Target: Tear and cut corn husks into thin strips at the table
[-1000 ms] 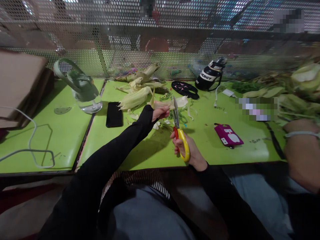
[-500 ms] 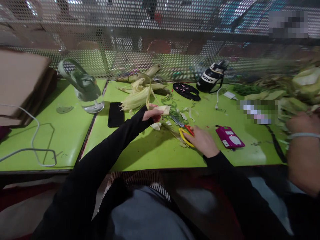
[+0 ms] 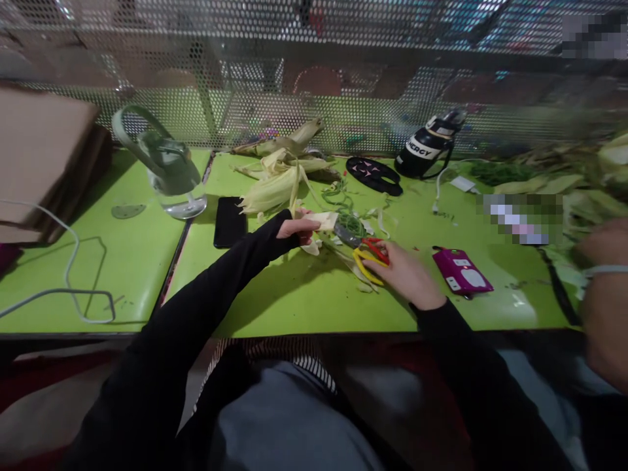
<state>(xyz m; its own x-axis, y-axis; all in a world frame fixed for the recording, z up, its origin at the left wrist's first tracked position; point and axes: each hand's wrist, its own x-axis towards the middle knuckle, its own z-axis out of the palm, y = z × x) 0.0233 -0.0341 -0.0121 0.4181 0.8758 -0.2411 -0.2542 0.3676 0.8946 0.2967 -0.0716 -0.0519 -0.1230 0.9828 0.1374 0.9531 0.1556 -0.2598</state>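
Pinched in my left hand point(image 3: 297, 227) is a pale piece of corn husk point(image 3: 326, 221), its cut end pointing right. My right hand point(image 3: 407, 273) grips the red and yellow handles of the scissors point(image 3: 369, 261). The scissor blades reach left towards the husk piece, and the handles are spread apart. Under and beyond the blades lies a tangle of green string point(image 3: 349, 219) with small husk scraps around it. A heap of corn husks point(image 3: 275, 186) rests just behind my left hand.
A phone point(image 3: 229, 222), a clear bottle with green lid point(image 3: 179, 180) and cardboard point(image 3: 39, 157) are on the left. A black tray point(image 3: 373, 175), black bottle point(image 3: 422, 149) and purple power socket point(image 3: 462, 271) are on the right. Another person's arm point(image 3: 608, 307) is at far right, by more husks.
The scissor handles have opened wider in my right hand. My left hand still holds the husk piece in nearly the same place. The view has shifted slightly.
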